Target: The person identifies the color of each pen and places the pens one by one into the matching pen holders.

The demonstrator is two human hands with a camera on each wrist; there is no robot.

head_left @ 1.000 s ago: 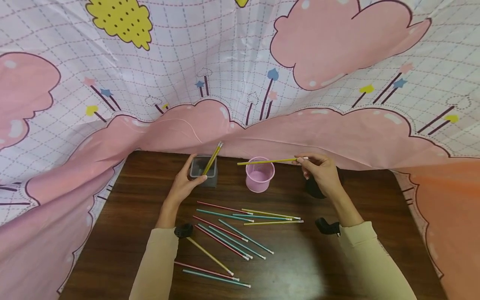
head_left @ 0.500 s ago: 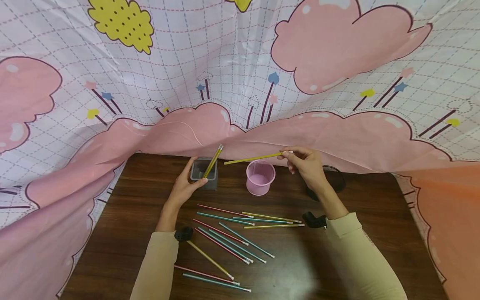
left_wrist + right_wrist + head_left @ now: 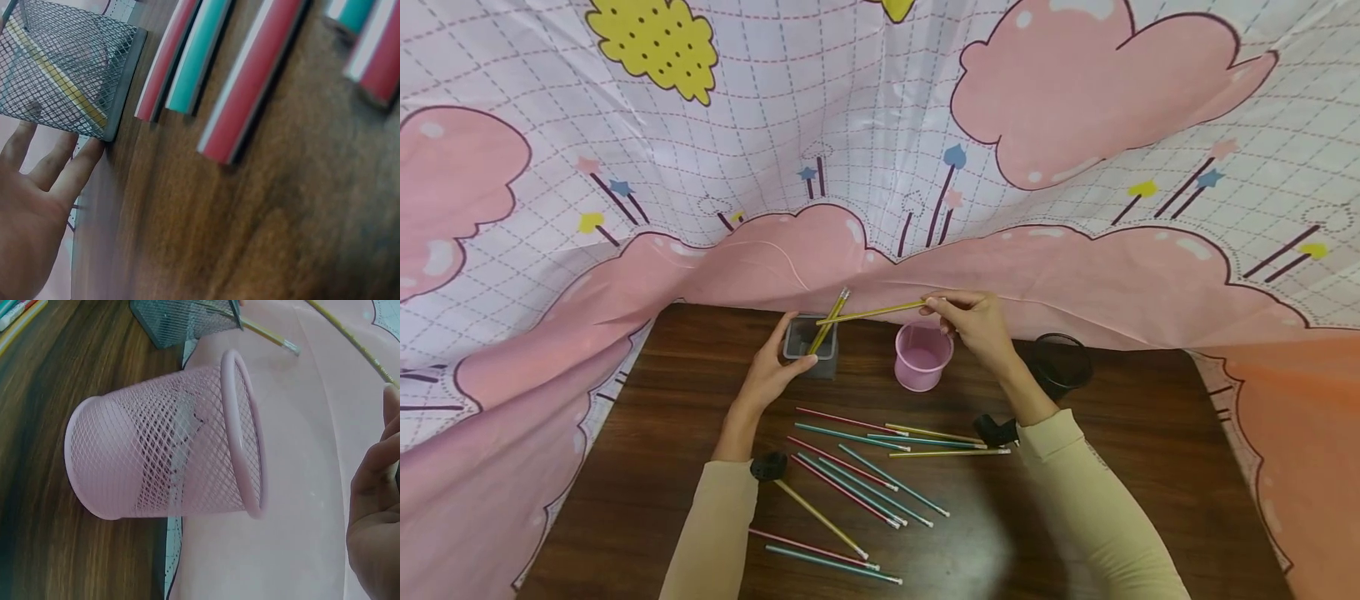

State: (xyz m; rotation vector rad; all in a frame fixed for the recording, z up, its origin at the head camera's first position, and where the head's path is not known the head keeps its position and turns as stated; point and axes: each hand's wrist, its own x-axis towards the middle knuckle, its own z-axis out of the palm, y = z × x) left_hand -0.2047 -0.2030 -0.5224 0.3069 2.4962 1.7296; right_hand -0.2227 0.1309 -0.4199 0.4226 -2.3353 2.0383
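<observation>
My left hand [image 3: 769, 367] holds the dark square mesh pencil cup [image 3: 826, 368], thumb on the near side and fingers along the left. Yellow pencils [image 3: 822, 337] lean inside it, eraser ends up; one yellow pencil [image 3: 62, 81] shows through the mesh in the left wrist view. Between thumb and fingertips, my right hand [image 3: 973, 327] pinches another yellow pencil [image 3: 876, 312] near its eraser end. That pencil lies nearly level, its far tip over the square cup. Below the right hand stands a round pink mesh cup [image 3: 917, 379].
A round black mesh cup [image 3: 1060, 371] stands at the right, partly behind the right forearm. Red, teal and yellow pencils, such as a teal pencil [image 3: 831, 564], lie scattered on the brown wooden table [image 3: 640, 467]. A patterned cloth [image 3: 1037, 258] hangs behind.
My right hand has moved left with its yellow pencil, from beside the pink cup to above it, the pencil's tip reaching the square cup. My left hand has stayed on the square cup.
</observation>
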